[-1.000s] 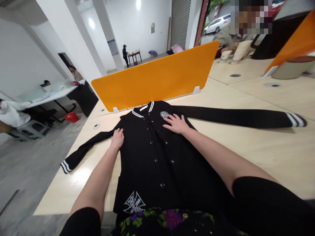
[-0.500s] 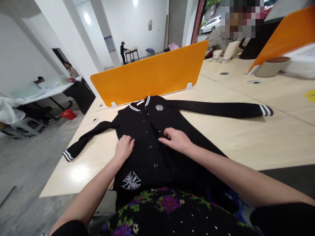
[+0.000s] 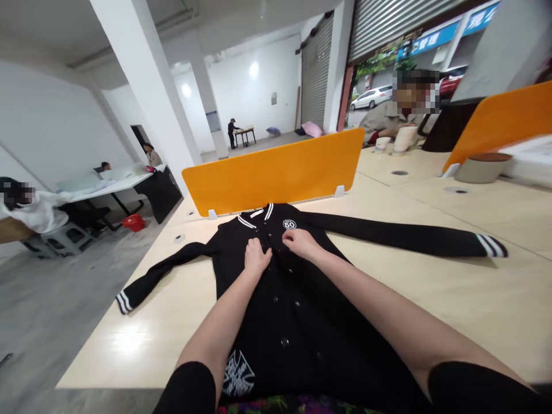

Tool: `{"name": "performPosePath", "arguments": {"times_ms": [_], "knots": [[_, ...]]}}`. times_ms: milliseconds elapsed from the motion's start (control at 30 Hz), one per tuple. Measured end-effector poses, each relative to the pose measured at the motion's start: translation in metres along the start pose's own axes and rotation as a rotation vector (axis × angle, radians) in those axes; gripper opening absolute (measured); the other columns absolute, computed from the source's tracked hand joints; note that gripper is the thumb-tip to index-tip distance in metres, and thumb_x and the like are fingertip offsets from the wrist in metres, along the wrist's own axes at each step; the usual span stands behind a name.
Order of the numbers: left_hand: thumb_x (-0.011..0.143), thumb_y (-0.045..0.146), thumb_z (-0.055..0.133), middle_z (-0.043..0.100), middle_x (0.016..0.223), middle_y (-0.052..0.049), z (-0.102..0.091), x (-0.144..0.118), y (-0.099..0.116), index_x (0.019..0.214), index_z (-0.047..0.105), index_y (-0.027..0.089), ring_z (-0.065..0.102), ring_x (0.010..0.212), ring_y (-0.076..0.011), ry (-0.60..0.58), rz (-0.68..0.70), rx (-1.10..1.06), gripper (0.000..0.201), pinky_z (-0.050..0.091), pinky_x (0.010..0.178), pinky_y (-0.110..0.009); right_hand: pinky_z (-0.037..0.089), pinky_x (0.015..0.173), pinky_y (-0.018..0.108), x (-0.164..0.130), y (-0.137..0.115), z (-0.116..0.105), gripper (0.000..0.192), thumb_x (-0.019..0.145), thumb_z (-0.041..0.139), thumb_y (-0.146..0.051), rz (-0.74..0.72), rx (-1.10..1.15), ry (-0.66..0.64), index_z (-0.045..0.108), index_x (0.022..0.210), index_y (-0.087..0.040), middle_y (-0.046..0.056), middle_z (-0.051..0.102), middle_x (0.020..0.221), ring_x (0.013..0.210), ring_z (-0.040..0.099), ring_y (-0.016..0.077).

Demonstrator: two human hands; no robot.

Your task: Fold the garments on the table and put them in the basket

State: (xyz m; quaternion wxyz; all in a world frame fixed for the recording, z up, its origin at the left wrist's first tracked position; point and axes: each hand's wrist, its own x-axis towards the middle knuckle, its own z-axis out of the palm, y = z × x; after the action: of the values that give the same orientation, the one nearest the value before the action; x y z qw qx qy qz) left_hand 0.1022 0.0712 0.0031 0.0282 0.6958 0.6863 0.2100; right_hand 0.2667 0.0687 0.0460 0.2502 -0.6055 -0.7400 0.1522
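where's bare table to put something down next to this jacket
Bare table lies in front of the right sleeve, and a smaller patch below the left sleeve. It is crowded mid-jacket, where the left hand and right hand rest.

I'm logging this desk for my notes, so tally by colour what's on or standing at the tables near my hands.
Black snap-button varsity jacket: 1
Orange plastic desk dividers: 2
Grey round tub with brown lid: 1
Bare hands on the jacket, left and right: 2
Total: 6
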Motion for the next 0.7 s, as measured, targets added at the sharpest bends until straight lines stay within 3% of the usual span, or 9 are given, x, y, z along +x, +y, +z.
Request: {"name": "performPosePath", "arguments": {"times_ms": [133, 267, 367, 467, 567, 700], "knots": [[0.077, 0.040, 0.064, 0.053, 0.113, -0.019, 0.018, 0.038, 0.002, 0.106, 0.054, 0.011, 0.052, 0.108, -0.0322, 0.033, -0.085, 0.000, 0.042, 0.044, 0.086, -0.040, 0.043, 0.079, 0.024, 0.070, 0.008, 0.029, 0.028, 0.082, 0.046, -0.011, 0.098, -0.003, 0.101, 0.071, 0.090, -0.018, 0.006, 0.071, 0.096, 0.094, 0.063, 0.0186], [0.074, 0.032, 0.065, 0.056, 0.108, -0.023, 0.035, 0.073, 0.000, 0.098, 0.061, 0.008, 0.054, 0.106, -0.0361, 0.044, -0.176, -0.049, 0.033, 0.045, 0.085, -0.043, 0.045, 0.077, 0.026, 0.111, 0.014, 0.063, 0.027, 0.082, 0.047, -0.011, 0.159, 0.008, 0.114, 0.071, 0.092, -0.018, 0.008, 0.070, 0.096, 0.092, 0.063, 0.0196], [0.077, 0.021, 0.059, 0.060, 0.105, -0.023, 0.043, 0.088, -0.012, 0.092, 0.065, 0.009, 0.058, 0.101, -0.0347, 0.059, -0.231, -0.128, 0.021, 0.045, 0.084, -0.043, 0.045, 0.076, 0.026, 0.122, 0.020, 0.082, 0.021, 0.081, 0.054, -0.016, 0.164, 0.016, 0.105, 0.071, 0.094, -0.018, 0.008, 0.066, 0.101, 0.091, 0.062, 0.0197], [0.081, 0.019, 0.052, 0.066, 0.096, -0.016, 0.046, 0.094, -0.034, 0.092, 0.068, 0.013, 0.063, 0.094, -0.0280, 0.089, -0.266, -0.253, 0.020, 0.047, 0.082, -0.038, 0.044, 0.076, 0.026, 0.123, 0.027, 0.092, 0.020, 0.079, 0.061, -0.025, 0.138, 0.031, 0.091, 0.070, 0.097, -0.020, 0.007, 0.060, 0.105, 0.092, 0.060, 0.0181], [0.082, 0.021, 0.052, 0.069, 0.083, -0.007, 0.048, 0.097, -0.052, 0.094, 0.069, 0.017, 0.066, 0.084, -0.0202, 0.125, -0.285, -0.416, 0.021, 0.049, 0.077, -0.030, 0.044, 0.076, 0.025, 0.123, 0.032, 0.096, 0.021, 0.078, 0.065, -0.030, 0.106, 0.055, 0.067, 0.070, 0.097, -0.022, 0.004, 0.058, 0.103, 0.090, 0.059, 0.0163], [0.079, 0.021, 0.054, 0.068, 0.071, -0.003, 0.050, 0.102, -0.058, 0.086, 0.069, 0.015, 0.064, 0.068, -0.0144, 0.169, -0.303, -0.619, 0.018, 0.049, 0.065, -0.024, 0.043, 0.074, 0.025, 0.126, 0.033, 0.094, 0.022, 0.077, 0.066, -0.029, 0.094, 0.072, 0.044, 0.070, 0.098, -0.023, 0.003, 0.059, 0.099, 0.088, 0.059, 0.0164]]}}
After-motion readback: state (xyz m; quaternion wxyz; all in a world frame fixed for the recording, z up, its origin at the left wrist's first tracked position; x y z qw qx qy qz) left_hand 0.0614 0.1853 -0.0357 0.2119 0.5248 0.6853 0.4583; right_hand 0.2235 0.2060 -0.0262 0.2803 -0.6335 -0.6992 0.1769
